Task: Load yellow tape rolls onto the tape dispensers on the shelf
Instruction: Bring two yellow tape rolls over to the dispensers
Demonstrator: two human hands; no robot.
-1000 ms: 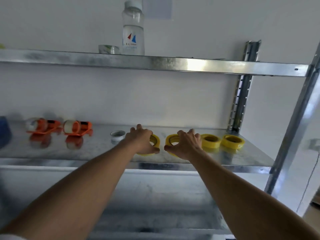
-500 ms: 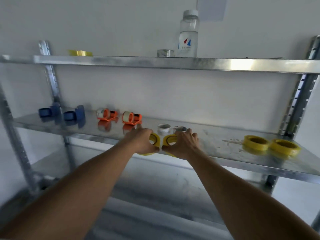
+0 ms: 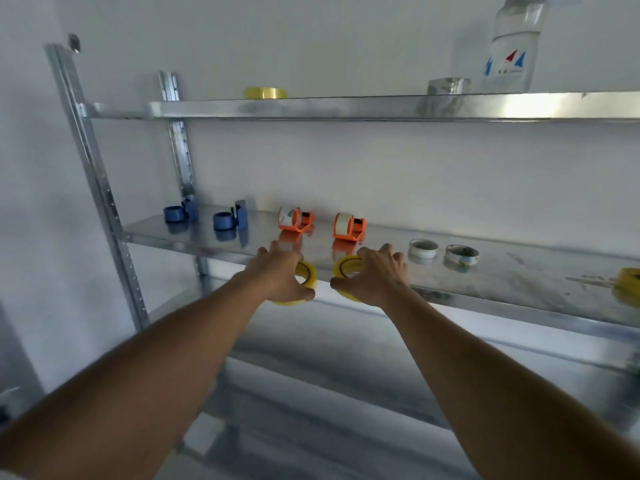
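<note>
At the front edge of the middle shelf, in the head view, the left hand curls over one yellow tape roll and the right hand curls over a second yellow tape roll, fingers over the far rim and thumb at the near rim of each; the two rolls sit side by side, just apart. Such rolls look light and stiff, rings that should keep their shape under a squeeze, with a smooth outer face that may slip a little, so the rim-to-rim hold the hands already have, or a finger hooked through the open core, seems the safest place to take them (whether a loose sticky end hangs free cannot be told from here). Straight behind the hands stand two orange tape dispensers, each seeming to carry a pale roll already, and farther left two blue tape dispensers whose hubs look bare, so those are likely the ones to fill. To the right of the hands lie two small whitish tape rings, and another yellow roll shows at the right edge of the frame. On the top shelf rest a flat yellowish roll, a small metal cup and a clear bottle. Reaching the blue dispensers means passing in front of the orange ones, which could be knocked.
</note>
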